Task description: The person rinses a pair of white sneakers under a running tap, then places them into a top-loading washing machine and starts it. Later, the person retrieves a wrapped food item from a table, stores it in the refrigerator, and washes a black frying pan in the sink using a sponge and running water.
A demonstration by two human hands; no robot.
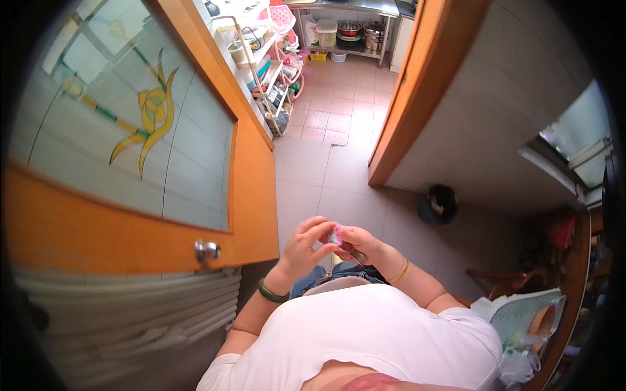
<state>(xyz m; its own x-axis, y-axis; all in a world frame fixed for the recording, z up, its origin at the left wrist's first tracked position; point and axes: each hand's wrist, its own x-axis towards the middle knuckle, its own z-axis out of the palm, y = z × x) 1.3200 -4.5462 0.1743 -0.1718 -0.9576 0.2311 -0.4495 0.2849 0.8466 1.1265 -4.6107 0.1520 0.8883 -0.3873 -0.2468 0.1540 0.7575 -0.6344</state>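
In front of my waist my two hands meet at a small pink and green item [335, 235], too small to name. The fingertips of my left hand [307, 247], with a dark green bangle at its wrist, touch its left side. My right hand [361, 243], a gold bracelet at its wrist, grips the item's right side with the thumb. A narrow grey metallic piece [358, 255], perhaps a knife or handle, sticks out below the right palm; what it belongs to is hidden by the fingers.
At left stands an open wooden door [254, 195] with a glass panel and round knob [207, 250], above a white radiator [146, 308]. Ahead, a doorway shows a shelf rack [264, 63] and a metal table [342, 6]. A dark bin [437, 204] and a chair [528, 313] are at right.
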